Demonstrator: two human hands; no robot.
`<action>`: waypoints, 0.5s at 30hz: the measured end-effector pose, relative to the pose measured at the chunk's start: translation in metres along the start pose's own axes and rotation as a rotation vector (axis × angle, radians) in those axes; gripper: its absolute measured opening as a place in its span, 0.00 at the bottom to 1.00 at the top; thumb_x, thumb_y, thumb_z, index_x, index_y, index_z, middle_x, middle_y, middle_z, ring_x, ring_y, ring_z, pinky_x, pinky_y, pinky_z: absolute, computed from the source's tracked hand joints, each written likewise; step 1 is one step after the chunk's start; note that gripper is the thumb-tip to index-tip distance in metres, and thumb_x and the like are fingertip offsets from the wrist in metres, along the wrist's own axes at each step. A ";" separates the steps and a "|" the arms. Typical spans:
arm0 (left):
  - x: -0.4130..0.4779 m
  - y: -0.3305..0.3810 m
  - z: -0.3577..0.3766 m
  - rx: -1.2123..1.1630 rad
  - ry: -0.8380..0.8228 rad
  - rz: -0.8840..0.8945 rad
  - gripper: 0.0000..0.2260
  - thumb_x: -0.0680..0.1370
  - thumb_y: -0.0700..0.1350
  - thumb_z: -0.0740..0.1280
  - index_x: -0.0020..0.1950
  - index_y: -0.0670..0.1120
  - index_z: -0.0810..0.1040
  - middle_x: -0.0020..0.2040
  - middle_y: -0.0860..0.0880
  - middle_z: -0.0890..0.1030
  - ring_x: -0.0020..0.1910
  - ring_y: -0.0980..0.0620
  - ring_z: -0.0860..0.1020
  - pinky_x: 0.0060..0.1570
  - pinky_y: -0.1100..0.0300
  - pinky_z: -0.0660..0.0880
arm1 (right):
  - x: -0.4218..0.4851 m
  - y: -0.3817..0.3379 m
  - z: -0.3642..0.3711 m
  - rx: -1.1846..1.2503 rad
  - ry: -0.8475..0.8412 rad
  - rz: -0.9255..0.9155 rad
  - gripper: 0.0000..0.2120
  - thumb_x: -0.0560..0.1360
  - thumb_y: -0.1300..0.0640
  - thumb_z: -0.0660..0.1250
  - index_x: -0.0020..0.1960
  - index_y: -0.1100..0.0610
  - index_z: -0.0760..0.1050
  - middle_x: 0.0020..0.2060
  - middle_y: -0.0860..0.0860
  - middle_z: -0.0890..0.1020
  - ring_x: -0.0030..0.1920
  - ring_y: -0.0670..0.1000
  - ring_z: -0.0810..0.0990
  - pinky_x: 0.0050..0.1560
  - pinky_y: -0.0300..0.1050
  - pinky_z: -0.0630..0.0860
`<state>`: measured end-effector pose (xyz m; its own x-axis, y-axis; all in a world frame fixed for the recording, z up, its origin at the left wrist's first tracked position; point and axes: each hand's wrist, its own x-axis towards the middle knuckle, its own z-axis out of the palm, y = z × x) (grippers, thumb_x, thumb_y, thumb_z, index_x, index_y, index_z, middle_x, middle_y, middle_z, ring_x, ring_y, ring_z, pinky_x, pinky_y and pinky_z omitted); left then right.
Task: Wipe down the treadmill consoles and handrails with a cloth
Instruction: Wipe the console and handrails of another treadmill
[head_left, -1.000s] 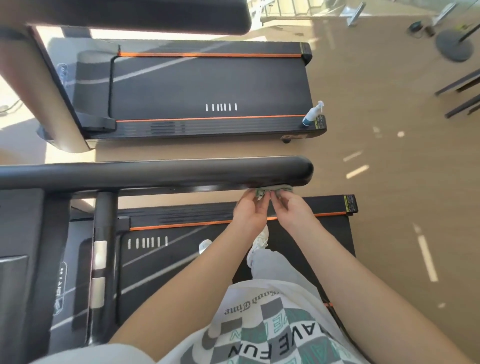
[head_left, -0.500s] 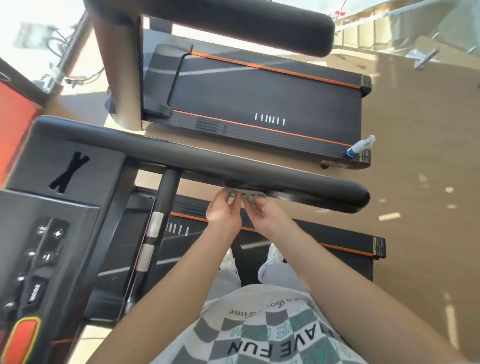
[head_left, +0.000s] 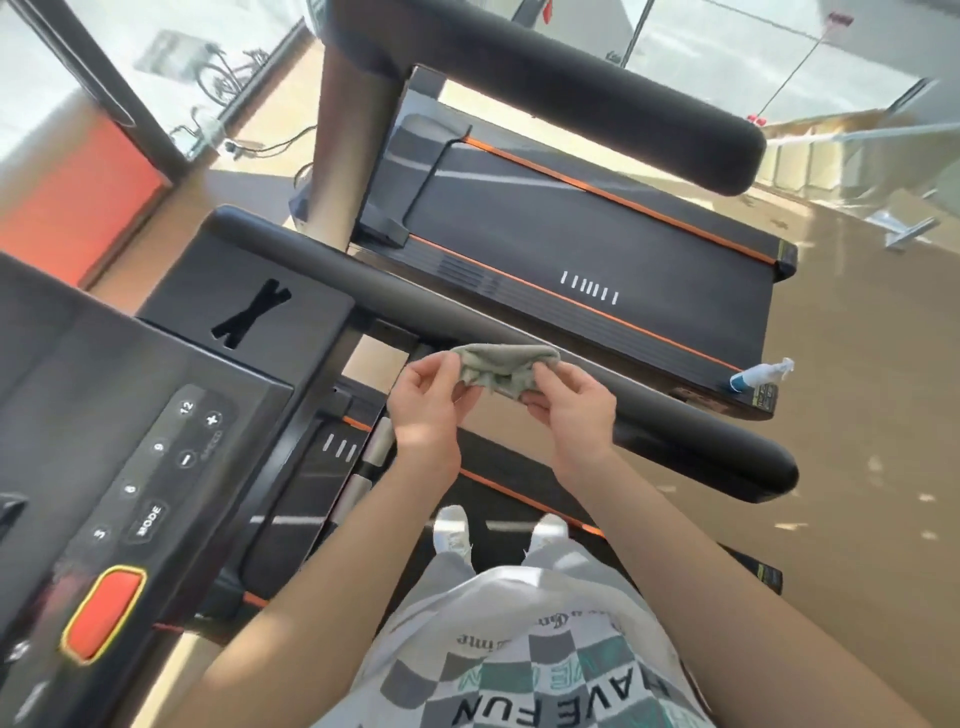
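Both hands pinch a crumpled grey-green cloth (head_left: 501, 370), the left hand (head_left: 427, 410) on one end and the right hand (head_left: 569, 410) on the other, just in front of the long black padded handrail (head_left: 675, 415), with the black button console (head_left: 130, 467) to its left.

Between the left hand (head_left: 423, 410) and the right hand (head_left: 571, 410) a cloth (head_left: 506, 371) of soft, matt grey-green fabric is seen, crumpled and slightly napped. Just beyond the hands the handrail (head_left: 675, 423) is covered in smooth, matt black padding, while left of the left hand the console (head_left: 104, 389) is formed of dark plastic with a faint sheen, its red stop button (head_left: 104, 613) being glossier. Well beyond the hands a matt, finely textured belt (head_left: 571, 234) is shown, and right of the right hand a smooth, wood-toned floor (head_left: 872, 389) with a soft shine.
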<state>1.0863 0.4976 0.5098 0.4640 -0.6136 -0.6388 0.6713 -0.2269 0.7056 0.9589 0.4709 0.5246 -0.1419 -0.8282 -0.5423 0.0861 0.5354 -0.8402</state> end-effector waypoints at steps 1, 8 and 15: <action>0.000 0.009 -0.003 0.077 0.006 0.074 0.02 0.81 0.40 0.70 0.51 0.42 0.79 0.49 0.44 0.84 0.47 0.50 0.84 0.43 0.62 0.81 | 0.002 -0.007 0.003 -0.105 0.003 -0.130 0.04 0.78 0.59 0.70 0.52 0.56 0.83 0.44 0.54 0.87 0.43 0.49 0.84 0.50 0.46 0.82; 0.027 0.064 -0.029 0.531 0.188 0.559 0.03 0.78 0.45 0.72 0.45 0.53 0.80 0.43 0.54 0.84 0.43 0.55 0.82 0.48 0.47 0.82 | 0.036 -0.043 0.058 -0.467 -0.088 -0.622 0.07 0.75 0.61 0.72 0.52 0.56 0.79 0.39 0.45 0.80 0.39 0.40 0.76 0.43 0.32 0.74; 0.056 0.092 -0.061 0.736 0.578 0.672 0.01 0.79 0.44 0.69 0.48 0.48 0.79 0.45 0.54 0.82 0.41 0.59 0.79 0.52 0.63 0.76 | 0.066 -0.025 0.125 -0.791 -0.595 -0.892 0.24 0.74 0.65 0.70 0.69 0.53 0.74 0.70 0.49 0.73 0.67 0.48 0.75 0.66 0.45 0.75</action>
<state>1.2097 0.4880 0.5204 0.9236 -0.3827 0.0231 -0.2235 -0.4885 0.8434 1.0708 0.3822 0.5093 0.6166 -0.7810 0.0989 -0.4313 -0.4402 -0.7875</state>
